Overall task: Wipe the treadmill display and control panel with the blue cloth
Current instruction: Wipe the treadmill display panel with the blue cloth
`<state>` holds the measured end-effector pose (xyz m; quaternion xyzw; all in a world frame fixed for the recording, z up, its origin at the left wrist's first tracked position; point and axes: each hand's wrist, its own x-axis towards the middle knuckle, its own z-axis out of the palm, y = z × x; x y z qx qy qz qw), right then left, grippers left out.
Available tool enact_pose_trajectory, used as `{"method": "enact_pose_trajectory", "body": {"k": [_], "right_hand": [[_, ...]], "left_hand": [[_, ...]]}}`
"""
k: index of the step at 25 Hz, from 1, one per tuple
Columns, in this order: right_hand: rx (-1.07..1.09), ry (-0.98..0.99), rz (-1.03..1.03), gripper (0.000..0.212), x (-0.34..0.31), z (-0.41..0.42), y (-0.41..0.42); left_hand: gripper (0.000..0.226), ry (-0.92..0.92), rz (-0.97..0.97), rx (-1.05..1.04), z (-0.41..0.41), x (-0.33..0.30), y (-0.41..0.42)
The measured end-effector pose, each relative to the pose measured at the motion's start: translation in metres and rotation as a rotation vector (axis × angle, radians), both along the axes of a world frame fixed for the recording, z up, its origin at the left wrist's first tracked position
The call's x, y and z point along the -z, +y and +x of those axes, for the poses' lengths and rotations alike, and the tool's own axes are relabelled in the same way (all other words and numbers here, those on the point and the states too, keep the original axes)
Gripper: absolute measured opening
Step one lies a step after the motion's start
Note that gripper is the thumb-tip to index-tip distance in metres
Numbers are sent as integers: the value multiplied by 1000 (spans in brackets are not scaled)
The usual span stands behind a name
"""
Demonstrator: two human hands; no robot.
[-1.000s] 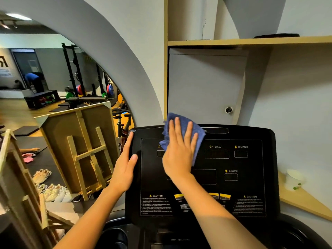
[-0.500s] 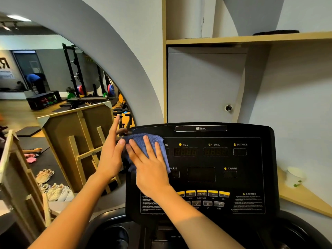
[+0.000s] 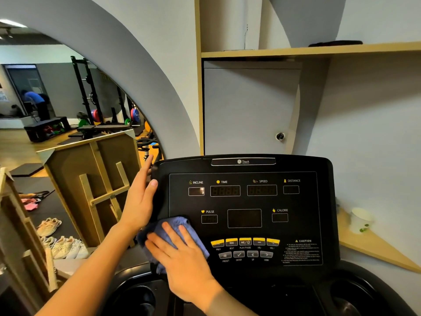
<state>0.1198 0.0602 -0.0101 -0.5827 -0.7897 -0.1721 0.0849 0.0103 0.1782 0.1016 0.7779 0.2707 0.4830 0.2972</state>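
The black treadmill console (image 3: 303, 224) fills the lower middle, with dark display windows labelled incline, time, speed, distance, pulse and calorie. A row of yellow buttons (image 3: 245, 242) runs below them. My right hand (image 3: 182, 258) lies flat on the blue cloth (image 3: 169, 226) and presses it against the panel's lower left corner. The cloth hides that corner. My left hand (image 3: 140, 199) rests against the console's left edge, fingers straight, thumb on the panel face.
A wooden easel-like frame (image 3: 100, 185) leans close to the console's left side, with shoes (image 3: 57, 242) on the floor. A white paper cup (image 3: 361, 221) stands on the wooden ledge at right. Cup holders sit below the console. A cabinet and shelf rise behind.
My right hand has swept the cloth from the panel's top, leftward and then down to the lower left corner. My left hand stayed at the console's left edge.
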Motion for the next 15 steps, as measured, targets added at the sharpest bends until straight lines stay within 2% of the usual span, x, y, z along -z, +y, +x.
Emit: {"method": "enact_pose_trajectory", "body": {"k": [5,10,15], "right_hand": [[10,-123,-60,73,22,14,-21],[-32,-52,-52,59,41,36,-53],[-59,125,-33,53,44,57,-81]], "left_hand": [[64,17,-71,3,5,32,-8],[72,10,-63,-38,13,49,-18],[70,-14,-61,-79,14,64,-20]]}}
